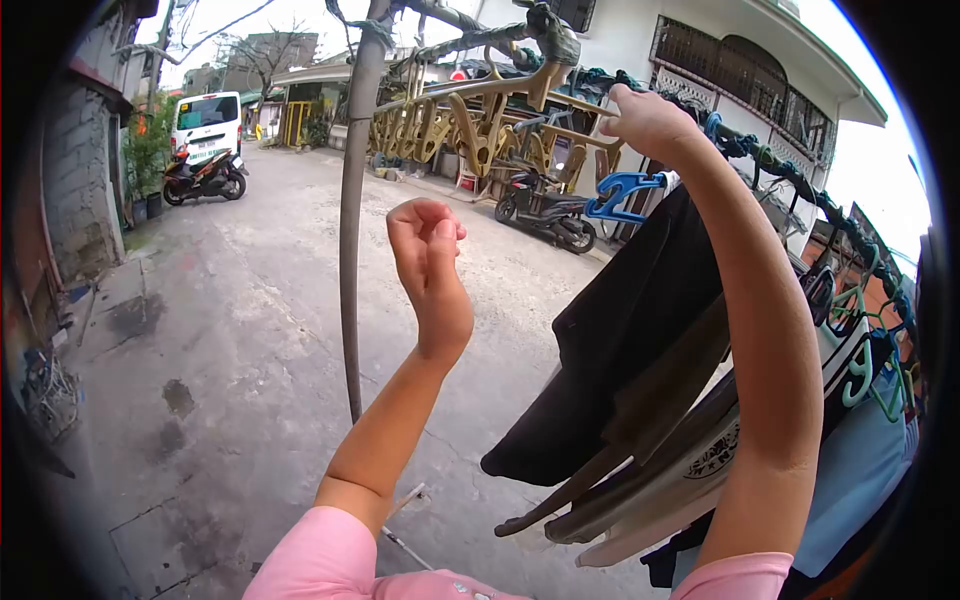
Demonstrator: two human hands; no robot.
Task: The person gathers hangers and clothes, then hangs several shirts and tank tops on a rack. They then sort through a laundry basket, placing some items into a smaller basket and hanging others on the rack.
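Observation:
My right hand (650,122) is raised to the cloth-wrapped rail (490,38). Its fingers are closed at the right end of a brown plastic hanger (545,85), which hangs sideways near the rail and carries no garment. My left hand (428,245) is held up in the air to the left, fingers curled in with the thumb against them; I see nothing in it. Just below my right hand is a blue hanger (625,193). A black garment (620,330) hangs beside my right forearm, with a dark brown one (680,375) behind it.
A grey metal post (352,220) stands left of my left hand. Several brown hangers (425,130) hang further along. Light green hangers (860,370) and a light blue garment (850,490) are at right. A motorcycle (545,210), a scooter (203,178) and a white van (207,125) are parked beyond.

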